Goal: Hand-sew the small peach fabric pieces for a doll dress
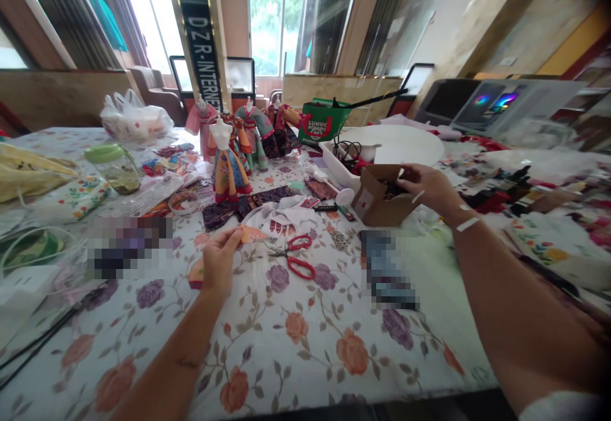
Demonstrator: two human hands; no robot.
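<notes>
My left hand [219,262] is closed on a piece of orange fabric [252,234], held low over the floral tablecloth [296,338]. My right hand [427,187] reaches into a small brown cardboard box [377,200]; its fingertips are hidden inside, so I cannot make out what they hold. Red-handled scissors [298,257] lie between my hands, just right of the fabric. A white cloth with red marks [281,216] lies behind the scissors.
Several small mannequins in colourful dresses [229,160] stand at the middle back. A green-lidded jar [114,166] and a plastic bag [133,119] sit at the left. A white tray with cables [344,154], a green bag [322,122] and cluttered fabrics lie to the right.
</notes>
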